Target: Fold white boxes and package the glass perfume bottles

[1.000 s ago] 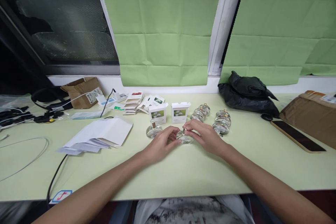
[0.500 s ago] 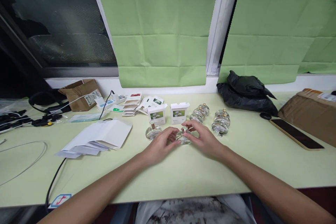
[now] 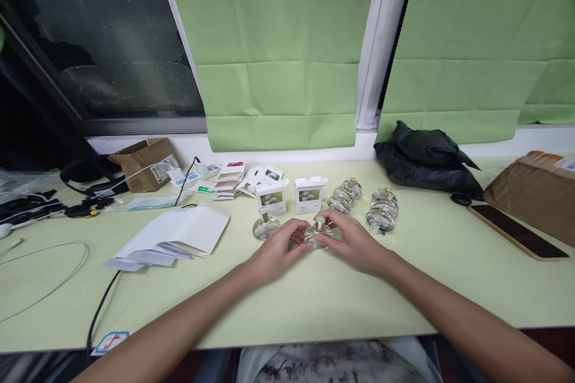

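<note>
A round clear glass perfume bottle (image 3: 320, 234) with a shiny cap stands upright on the table between my two hands. My left hand (image 3: 281, 250) grips its left side with thumb and fingers. From the right, my right hand (image 3: 354, 242) holds the bottle's other side, fingers bent around it below the cap. A second capped perfume bottle (image 3: 266, 226) stands just left of my left hand. Behind the bottles are two small white boxes, a left box (image 3: 272, 197) and a right box (image 3: 309, 196), each with a flower picture and raised top flaps.
Two rows of uncapped glass bottles, one row (image 3: 345, 196) behind my right hand and another (image 3: 382, 210) farther right. White folded sheets (image 3: 173, 236) lie left, with flattened cartons (image 3: 231, 179) behind. A phone (image 3: 516, 232), black bag (image 3: 426, 161) and brown parcel (image 3: 534, 191) sit at right.
My right fingers have gone from the cap down to the bottle's side, leaving the cap in plain sight. My left hand stays at the bottle. The whole view has shifted slightly.
</note>
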The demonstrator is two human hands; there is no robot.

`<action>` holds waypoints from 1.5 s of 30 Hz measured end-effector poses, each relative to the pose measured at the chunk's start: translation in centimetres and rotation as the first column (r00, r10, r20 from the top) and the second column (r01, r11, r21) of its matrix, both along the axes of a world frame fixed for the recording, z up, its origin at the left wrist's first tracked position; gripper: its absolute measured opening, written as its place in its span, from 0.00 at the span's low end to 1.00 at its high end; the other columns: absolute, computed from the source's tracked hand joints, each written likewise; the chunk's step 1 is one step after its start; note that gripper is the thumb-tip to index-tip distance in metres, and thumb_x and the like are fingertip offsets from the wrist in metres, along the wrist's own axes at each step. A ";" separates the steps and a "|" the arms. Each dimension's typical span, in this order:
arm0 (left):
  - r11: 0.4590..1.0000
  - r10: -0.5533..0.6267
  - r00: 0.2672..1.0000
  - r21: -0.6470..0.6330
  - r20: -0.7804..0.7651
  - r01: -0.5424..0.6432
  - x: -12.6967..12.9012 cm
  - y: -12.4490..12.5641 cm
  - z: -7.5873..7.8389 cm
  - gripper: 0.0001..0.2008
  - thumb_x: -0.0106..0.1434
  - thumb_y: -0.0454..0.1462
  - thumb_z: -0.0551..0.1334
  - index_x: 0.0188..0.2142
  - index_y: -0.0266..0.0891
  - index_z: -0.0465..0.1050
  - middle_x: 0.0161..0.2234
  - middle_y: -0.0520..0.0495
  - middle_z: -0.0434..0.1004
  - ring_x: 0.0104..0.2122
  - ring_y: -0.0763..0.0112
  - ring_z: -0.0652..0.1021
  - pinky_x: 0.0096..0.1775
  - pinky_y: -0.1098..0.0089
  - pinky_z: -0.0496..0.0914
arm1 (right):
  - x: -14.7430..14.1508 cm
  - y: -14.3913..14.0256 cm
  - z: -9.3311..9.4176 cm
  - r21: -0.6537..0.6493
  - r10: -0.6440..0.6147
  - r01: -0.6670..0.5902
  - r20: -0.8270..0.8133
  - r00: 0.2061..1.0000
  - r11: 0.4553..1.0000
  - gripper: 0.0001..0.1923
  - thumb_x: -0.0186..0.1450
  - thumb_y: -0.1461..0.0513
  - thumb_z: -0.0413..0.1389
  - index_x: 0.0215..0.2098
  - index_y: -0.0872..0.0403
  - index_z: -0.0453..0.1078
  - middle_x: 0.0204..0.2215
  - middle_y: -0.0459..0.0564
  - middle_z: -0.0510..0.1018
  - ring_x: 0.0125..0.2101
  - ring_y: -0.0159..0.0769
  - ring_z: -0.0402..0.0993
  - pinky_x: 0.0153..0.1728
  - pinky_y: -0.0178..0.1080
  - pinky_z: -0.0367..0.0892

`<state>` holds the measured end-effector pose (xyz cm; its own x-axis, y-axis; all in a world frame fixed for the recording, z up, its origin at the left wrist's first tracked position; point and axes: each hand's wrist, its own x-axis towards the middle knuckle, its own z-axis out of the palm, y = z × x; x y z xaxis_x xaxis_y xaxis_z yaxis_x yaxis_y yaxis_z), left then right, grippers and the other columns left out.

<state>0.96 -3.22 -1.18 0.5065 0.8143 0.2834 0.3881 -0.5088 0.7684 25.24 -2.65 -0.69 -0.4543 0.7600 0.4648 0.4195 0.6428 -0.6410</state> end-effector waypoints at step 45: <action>0.998 0.020 1.000 0.061 0.002 -0.021 -0.6 -0.1 -0.2 0.11 0.73 0.39 0.62 0.53 0.46 0.68 0.46 0.47 0.74 0.47 0.64 0.79 0.50 0.62 0.77 | 1.1 -0.7 1.5 0.046 0.011 -0.020 0.189 0.982 0.999 0.26 0.70 0.67 0.55 0.65 0.49 0.64 0.54 0.56 0.76 0.51 0.48 0.73 0.52 0.49 0.69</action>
<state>0.39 -3.33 -1.35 0.4896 0.8057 0.3333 0.3982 -0.5467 0.7366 26.37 -3.34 0.77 -0.5487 0.7314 0.4048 0.5198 0.6778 -0.5200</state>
